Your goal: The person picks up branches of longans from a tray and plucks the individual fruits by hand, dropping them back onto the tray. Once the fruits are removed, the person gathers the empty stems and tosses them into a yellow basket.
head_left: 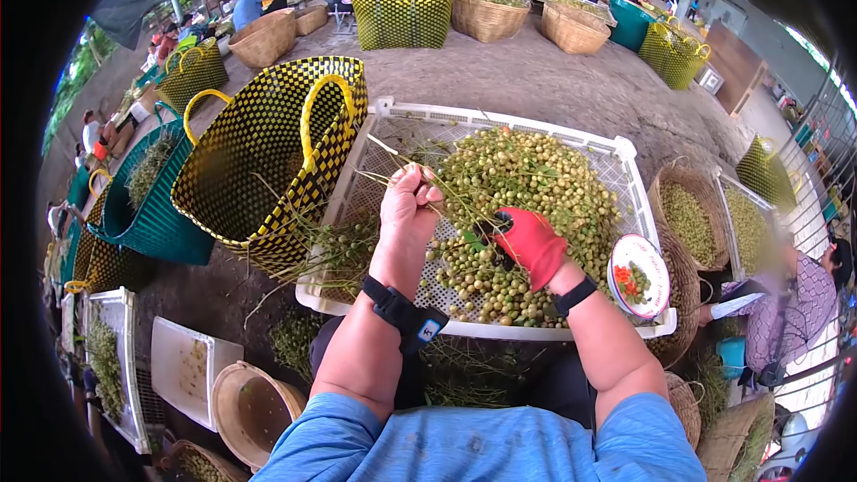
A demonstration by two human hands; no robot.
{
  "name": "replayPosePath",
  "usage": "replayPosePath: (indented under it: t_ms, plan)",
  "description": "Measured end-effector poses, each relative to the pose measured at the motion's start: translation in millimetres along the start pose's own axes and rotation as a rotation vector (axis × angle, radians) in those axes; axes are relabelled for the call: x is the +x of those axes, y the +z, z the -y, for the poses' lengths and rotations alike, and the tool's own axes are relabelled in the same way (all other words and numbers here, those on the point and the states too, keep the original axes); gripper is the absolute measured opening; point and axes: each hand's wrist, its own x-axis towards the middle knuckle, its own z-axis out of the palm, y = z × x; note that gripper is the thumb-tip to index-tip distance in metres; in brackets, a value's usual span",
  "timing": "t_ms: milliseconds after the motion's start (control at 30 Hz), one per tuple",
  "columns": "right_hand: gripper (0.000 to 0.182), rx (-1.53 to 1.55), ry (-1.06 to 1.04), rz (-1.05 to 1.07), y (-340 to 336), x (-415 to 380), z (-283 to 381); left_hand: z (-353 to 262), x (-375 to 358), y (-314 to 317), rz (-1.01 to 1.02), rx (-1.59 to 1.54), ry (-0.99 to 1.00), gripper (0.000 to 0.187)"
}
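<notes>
Bare and closed, my left hand (411,196) grips a bunch of thin green stems (457,200) above the left half of a white plastic mesh tray (393,107). The stems run right towards my right hand (532,248), which wears a red glove with black fingertips. Its fingers curl round the lower part of the stems, just over the fruit; their tips are partly hidden. A heap of small round yellow-green fruits (536,170) covers most of the tray. Picked-over stalks (344,254) lie at its left edge. On the right corner stands a small white bowl (655,270) with red and green bits.
A black-and-yellow woven basket (268,143) stands left of the tray, with a teal basket (161,205) beyond. Lower left are a white bin (178,357) and a round tub (254,406). Fruit-filled wicker baskets (692,223) and a seated person (786,312) are at right.
</notes>
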Motion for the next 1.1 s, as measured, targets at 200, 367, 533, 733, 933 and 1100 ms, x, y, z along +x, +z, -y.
replayPosePath:
  t_ms: [200, 367, 533, 733, 933, 1100]
  plan:
    - [0.021, -0.159, -0.057, -0.074, -10, -10, -37, 17, 2, 0, -0.067, 0.065, 0.062, 0.014]
    - [0.024, -0.266, 0.438, 0.069, -47, -8, -32, -5, 14, -10, -0.004, 0.01, 0.223, 0.012]
    - [0.037, 0.321, 0.082, -0.083, -32, -14, -31, -4, 10, -6, -0.108, -0.066, 0.243, 0.01]
    - [0.03, 0.429, 0.166, -0.062, -2, -8, 12, 17, 4, -4, -0.043, 0.002, 0.191, 0.013]
    - [0.028, 0.095, 0.221, -0.139, 10, -7, -8, 19, 3, -3, -0.028, -0.001, 0.13, 0.011]
    - [0.028, 0.181, 0.278, -0.197, -21, -8, -27, 5, 11, -12, -0.049, -0.074, 0.174, 0.01]
